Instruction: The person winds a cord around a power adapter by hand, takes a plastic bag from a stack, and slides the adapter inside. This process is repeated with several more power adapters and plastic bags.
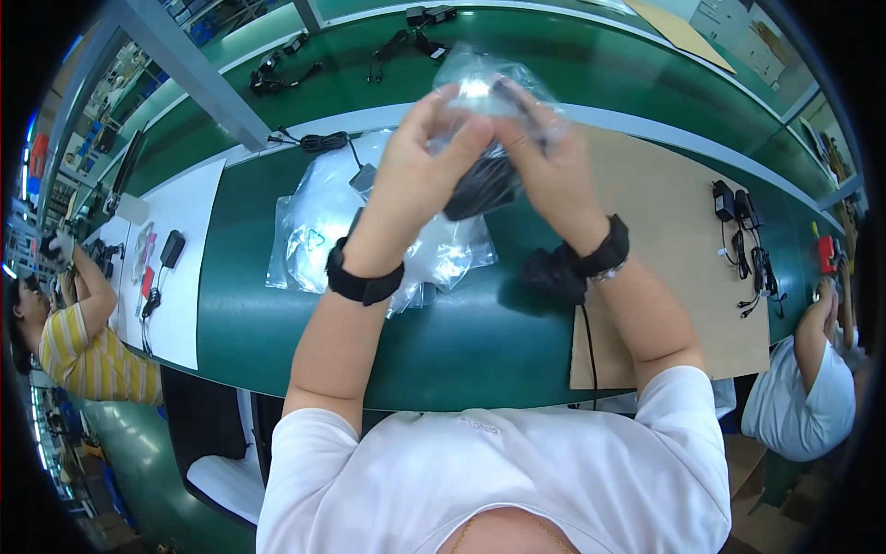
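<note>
Raised over the middle of the bench, my left hand (pixel 429 152) and my right hand (pixel 552 171) pinch a clear plastic bag (pixel 480 66) between thumbs and fingers. Both hands are closed and close together at its edge. A dark bundle (pixel 484 189) hangs just under the fingers; whether it lies inside the bag is hard to tell, and its kind is blurred. Below my hands lies a pile of flat clear plastic bags (pixel 323 217). A black power adapter (pixel 363 177) with a coiled cable (pixel 323 141) rests on that pile's far side.
Brown cardboard (pixel 669 268) covers the bench's right, with black adapters and cables (pixel 743 235) on it. A dark pouch-like thing (pixel 554 274) sits by my right wrist. Left, a white sheet (pixel 210 268) carries an adapter (pixel 173 247). Co-workers (pixel 92 351) sit on both sides.
</note>
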### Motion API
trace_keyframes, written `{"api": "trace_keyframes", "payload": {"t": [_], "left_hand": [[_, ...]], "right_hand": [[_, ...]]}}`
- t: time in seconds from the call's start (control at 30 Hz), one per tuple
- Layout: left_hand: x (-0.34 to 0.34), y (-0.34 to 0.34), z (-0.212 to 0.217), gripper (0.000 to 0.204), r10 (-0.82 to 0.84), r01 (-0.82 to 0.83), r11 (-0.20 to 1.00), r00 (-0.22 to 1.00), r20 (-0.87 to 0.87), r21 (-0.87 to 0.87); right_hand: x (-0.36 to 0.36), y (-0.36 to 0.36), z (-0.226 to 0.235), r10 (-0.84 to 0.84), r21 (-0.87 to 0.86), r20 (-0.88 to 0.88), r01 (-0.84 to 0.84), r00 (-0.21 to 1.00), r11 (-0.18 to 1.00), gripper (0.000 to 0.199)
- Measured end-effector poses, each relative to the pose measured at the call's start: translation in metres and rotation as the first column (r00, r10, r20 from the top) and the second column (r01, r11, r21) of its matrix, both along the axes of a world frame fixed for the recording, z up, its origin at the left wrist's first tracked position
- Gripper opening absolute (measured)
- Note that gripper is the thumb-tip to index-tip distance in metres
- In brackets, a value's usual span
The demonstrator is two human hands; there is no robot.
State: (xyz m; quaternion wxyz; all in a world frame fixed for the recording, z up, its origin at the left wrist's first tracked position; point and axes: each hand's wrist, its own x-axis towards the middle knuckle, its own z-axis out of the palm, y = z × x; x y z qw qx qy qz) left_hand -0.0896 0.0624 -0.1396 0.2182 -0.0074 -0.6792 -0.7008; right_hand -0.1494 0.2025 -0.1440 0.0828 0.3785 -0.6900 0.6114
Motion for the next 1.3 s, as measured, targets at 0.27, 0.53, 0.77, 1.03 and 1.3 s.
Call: {"api": "trace_keyframes", "payload": {"t": [0.27, 0.53, 0.77, 1.03, 1.3], "left_hand": [[0.004, 0.007, 0.006, 0.016, 0.08, 0.029, 0.915, 0.965, -0.251, 0.402], [0.013, 0.015, 0.011, 0.017, -0.012, 0.127, 0.906, 0.961, -0.275, 0.404], [0.014, 0.014, 0.008, 0.026, 0.028, 0.024, 0.965, 0.981, -0.194, 0.26], [0.008, 0.016, 0.005, 0.038, 0.206, -0.215, 0.955, 0.976, -0.066, -0.207], [0.003, 0.005, -0.01, 0.046, 0.365, -0.61, 0.683, 0.761, -0.536, -0.401]], "right_hand": [[0.003, 0.004, -0.011, 0.288, -0.179, 0.276, -0.246, 0.917, 0.953, 0.038], [0.001, 0.007, -0.001, 0.241, -0.138, 0.204, -0.216, 0.949, 0.967, 0.018], [0.019, -0.007, 0.012, 0.24, -0.281, 0.346, -0.144, 0.907, 0.949, 0.021], [0.008, -0.016, 0.007, 0.002, -0.371, 0.219, 0.081, 0.976, 0.925, 0.019], [0.012, -0.014, -0.008, 0.156, -0.231, 0.467, -0.051, 0.87, 0.972, 0.023]]}}
